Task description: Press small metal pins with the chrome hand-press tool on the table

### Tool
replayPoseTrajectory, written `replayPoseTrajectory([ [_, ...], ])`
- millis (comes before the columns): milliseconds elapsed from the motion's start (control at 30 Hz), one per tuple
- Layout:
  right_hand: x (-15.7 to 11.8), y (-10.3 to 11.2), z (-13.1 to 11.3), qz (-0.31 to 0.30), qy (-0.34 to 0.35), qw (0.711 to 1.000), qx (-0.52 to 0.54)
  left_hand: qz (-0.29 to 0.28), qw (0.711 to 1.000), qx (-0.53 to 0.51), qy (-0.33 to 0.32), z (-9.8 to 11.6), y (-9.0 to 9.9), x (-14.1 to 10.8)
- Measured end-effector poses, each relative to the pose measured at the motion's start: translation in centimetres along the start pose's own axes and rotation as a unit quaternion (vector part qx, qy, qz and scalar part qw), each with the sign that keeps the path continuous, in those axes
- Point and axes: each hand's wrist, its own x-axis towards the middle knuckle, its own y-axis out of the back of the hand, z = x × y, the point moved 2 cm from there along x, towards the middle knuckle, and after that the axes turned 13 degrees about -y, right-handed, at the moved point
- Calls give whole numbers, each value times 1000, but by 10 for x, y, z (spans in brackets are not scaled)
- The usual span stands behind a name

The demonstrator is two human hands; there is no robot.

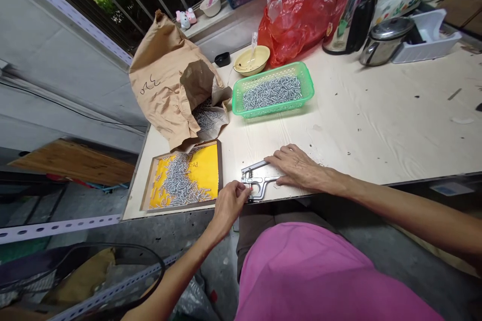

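Note:
A silver hand-squeeze tool with two handles and a small coil spring lies at the table's front edge. My right hand grips its handles, fingers on the upper one and thumb by the lower one. At the tool's left end, my left hand is closed in a pinch; whatever lies between its fingertips is too small to make out. Just left of that hand, a shallow tray lined with yellow holds a heap of small silvery metal pieces. More such pieces fill a green plastic basket behind the tool.
An open brown paper bag with metal pieces at its mouth leans behind the tray. Along the back stand a yellow bowl, a red plastic bag, a kettle and a lidded metal pot. Dark scraps dot the table's right side.

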Motion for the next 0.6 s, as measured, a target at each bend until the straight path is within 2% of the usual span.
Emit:
replayPoseTrajectory([
  [67, -1, 0, -2, -2, -4, 1000, 0, 49, 986, 105, -118, 13, -1, 0],
  [100, -1, 0, -3, -2, -5, 1000, 1, 54, 974, 136, -172, 20, -4, 3],
  [167, -2, -2, -4, 3, -7, 1000, 3, 39, 948, 166, -267, 33, -12, 13],
  [233, -5, -4, -2, 10, -5, 1000, 7, 12, 926, 179, -331, 41, -19, 26],
  [333, -11, -8, 8, 12, -20, 1000, 12, -32, 910, 193, -367, 46, -23, 43],
  [467, -19, -7, 21, -5, -41, 999, 31, -63, 907, 210, -359, 50, -20, 54],
  [600, -19, 0, 20, -11, -32, 998, 44, -86, 899, 214, -373, 60, -18, 64],
])
